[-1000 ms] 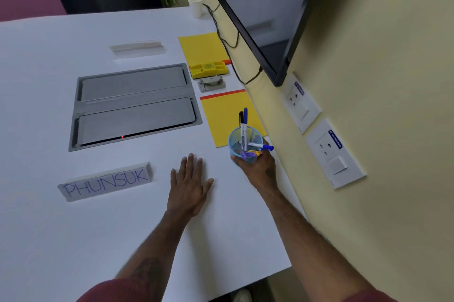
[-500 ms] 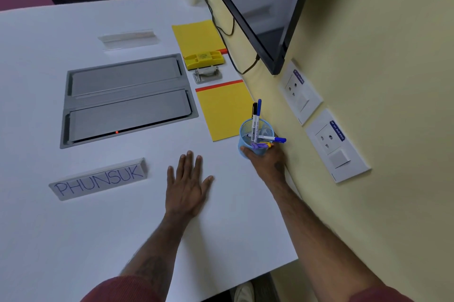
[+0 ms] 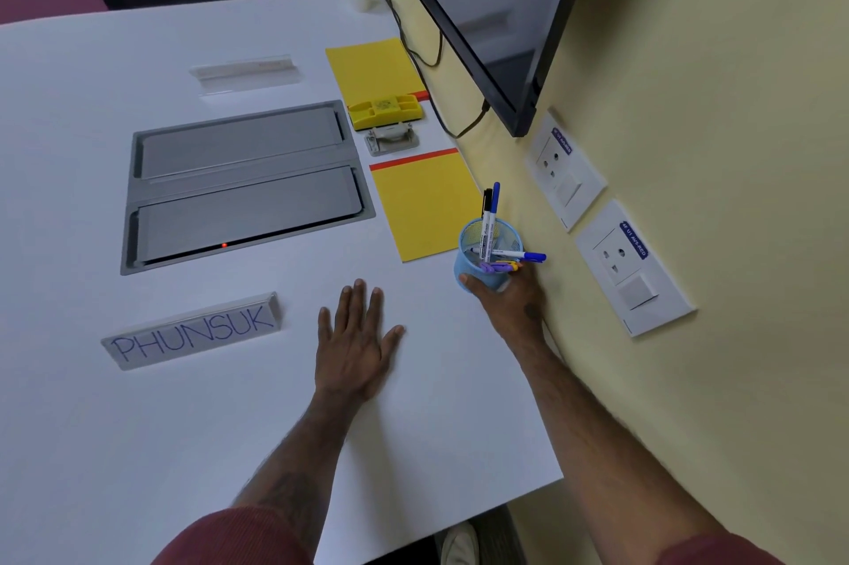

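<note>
While the left hand (image 3: 356,341) lies flat, the right hand (image 3: 512,300) grips the pen cup (image 3: 487,254).

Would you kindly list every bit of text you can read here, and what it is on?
"PHUNSUK": name plate.
"4E U1 AVS-RED", roughly: near socket label.
Far socket label and print on the markers: too small to read.

Pen holder (image 3: 478,261) right of name plate (image 3: 193,332), markers (image 3: 490,215) inside
</note>
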{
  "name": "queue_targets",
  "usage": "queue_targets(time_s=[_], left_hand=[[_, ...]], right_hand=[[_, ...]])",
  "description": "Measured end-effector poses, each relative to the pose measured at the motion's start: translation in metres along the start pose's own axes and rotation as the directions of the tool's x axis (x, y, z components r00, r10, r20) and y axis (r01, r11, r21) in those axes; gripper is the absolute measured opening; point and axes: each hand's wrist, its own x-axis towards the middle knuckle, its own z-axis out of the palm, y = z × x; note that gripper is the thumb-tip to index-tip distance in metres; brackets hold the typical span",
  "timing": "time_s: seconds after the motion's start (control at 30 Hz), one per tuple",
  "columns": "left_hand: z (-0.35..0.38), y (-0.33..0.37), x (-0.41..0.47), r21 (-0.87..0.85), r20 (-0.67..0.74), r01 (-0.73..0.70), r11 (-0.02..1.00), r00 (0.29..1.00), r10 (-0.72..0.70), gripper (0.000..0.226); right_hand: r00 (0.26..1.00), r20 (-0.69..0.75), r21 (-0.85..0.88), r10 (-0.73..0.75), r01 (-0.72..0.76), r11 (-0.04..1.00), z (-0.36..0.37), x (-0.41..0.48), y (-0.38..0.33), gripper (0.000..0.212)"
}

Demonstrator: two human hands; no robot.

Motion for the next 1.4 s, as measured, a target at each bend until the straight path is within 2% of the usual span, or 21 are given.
queue_targets(time_s=[0.13, 0.23, 0.3, 0.4, 0.47, 0.57, 0.63, 0.8, 1.0, 1.17, 1.2, 1.37, 1.4], left_hand=[[-0.008, -0.003, -0.003, -0.018, 0.036, -0.004, 1.0, 0.999, 0.005, 0.074], [-0.021, -0.007, -0.012, -0.017, 0.007, -0.008, 1.0, 1.0, 0.008, 0.074], [-0.029, -0.009, -0.016, 0.007, -0.004, -0.026, 1.0, 1.0, 0.026, 0.074], [-0.054, -0.019, -0.029, 0.068, -0.027, -0.047, 0.997, 0.998, 0.049, 0.075], [-0.081, -0.032, -0.045, 0.11, -0.065, -0.061, 0.992, 0.996, 0.068, 0.076], [-0.11, -0.048, -0.065, 0.119, -0.104, -0.069, 0.991, 0.991, 0.081, 0.077], [-0.126, -0.057, -0.076, 0.119, -0.112, -0.067, 0.991, 0.99, 0.08, 0.076], [-0.166, -0.08, -0.113, 0.136, -0.14, -0.034, 0.99, 0.989, 0.054, 0.077], [-0.202, -0.111, -0.181, 0.152, -0.228, 0.071, 0.986, 0.973, -0.035, 0.078], [-0.223, -0.127, -0.255, 0.116, -0.328, 0.173, 0.978, 0.936, -0.127, 0.085], [-0.228, -0.128, -0.253, 0.11, -0.333, 0.177, 0.978, 0.934, -0.132, 0.085], [-0.235, -0.133, -0.324, 0.142, -0.388, 0.309, 0.94, 0.891, -0.234, 0.077], [-0.238, -0.133, -0.322, 0.128, -0.385, 0.311, 0.942, 0.891, -0.241, 0.076]], right_hand=[[0.997, -0.039, -0.044, 0.069, -0.07, 0.997, -0.003, -0.023, -0.004, 0.07], [0.988, -0.104, -0.177, 0.111, -0.129, 0.976, 0.001, -0.055, -0.015, 0.076], [0.99, -0.088, -0.258, 0.108, -0.128, 0.958, 0.005, -0.077, -0.023, 0.071], [0.999, 0.029, -0.382, -0.041, 0.049, 0.923, 0.012, -0.105, -0.046, 0.066], [0.974, 0.149, -0.488, -0.17, 0.222, 0.844, 0.018, -0.121, -0.074, 0.07], [0.925, 0.338, -0.621, -0.175, 0.359, 0.697, 0.024, -0.135, -0.102, 0.083], [0.899, 0.424, -0.658, -0.114, 0.392, 0.643, 0.025, -0.141, -0.115, 0.086], [0.881, 0.466, -0.669, -0.085, 0.414, 0.617, 0.027, -0.162, -0.153, 0.09], [0.836, 0.532, -0.623, -0.137, 0.496, 0.605, 0.03, -0.203, -0.196, 0.091], [0.756, 0.617, -0.549, -0.217, 0.612, 0.569, 0.026, -0.24, -0.23, 0.092], [0.762, 0.612, -0.551, -0.211, 0.603, 0.577, 0.025, -0.236, -0.235, 0.092], [0.671, 0.67, -0.457, -0.317, 0.71, 0.536, 0.019, -0.272, -0.262, 0.094], [0.678, 0.666, -0.459, -0.311, 0.701, 0.546, 0.019, -0.27, -0.265, 0.094]])
